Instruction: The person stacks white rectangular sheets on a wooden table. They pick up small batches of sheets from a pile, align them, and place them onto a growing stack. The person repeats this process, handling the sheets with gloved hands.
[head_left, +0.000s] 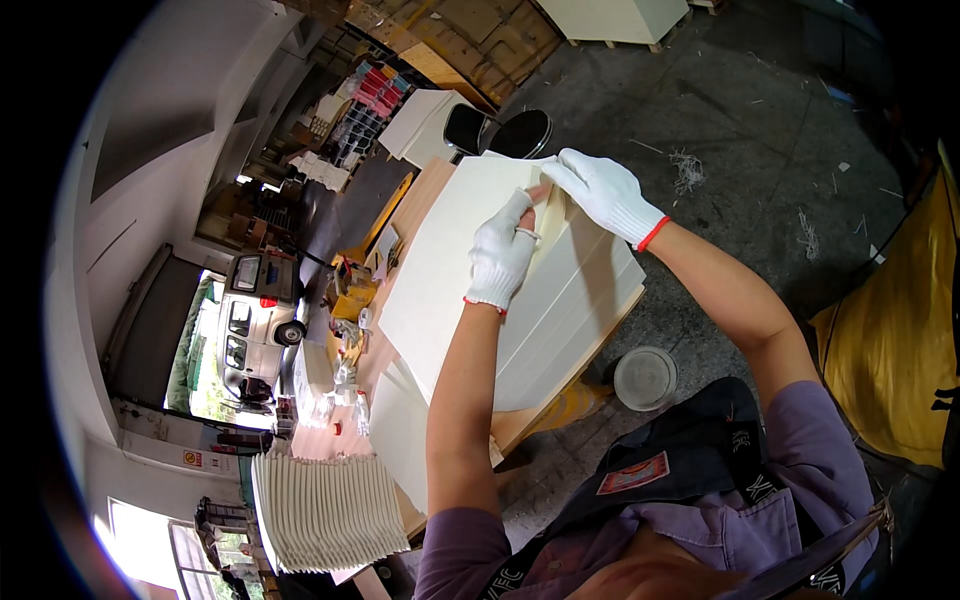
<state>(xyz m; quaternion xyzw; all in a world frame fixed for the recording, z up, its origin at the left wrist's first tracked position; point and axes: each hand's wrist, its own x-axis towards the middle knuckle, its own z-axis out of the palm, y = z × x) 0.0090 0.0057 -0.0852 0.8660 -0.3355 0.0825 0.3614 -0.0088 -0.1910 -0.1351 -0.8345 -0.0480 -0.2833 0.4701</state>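
White panel point(450, 270), one, large: lay on the wooden surface point(515, 422), a long pale flap point(553, 232) along its right side. Left hand point(503, 255), in a white glove with some fingers bare: set over the panel's right part, fingers partly curled and narrow at the flap; whether they pinched it could not be told. Right hand point(605, 195), in a white glove with a red cuff: set at the panel's far right corner, fingers together and bent toward the flap; its grip, likewise, could not be told.

Stack of white sheets point(325, 515), many layers: stood to the near left of the panel. Round grey container point(645, 378): on the floor, to the near right of the panel. Yellow sack point(890, 330): well to the right of the panel. Black stool point(522, 134): just beyond the panel's far end.
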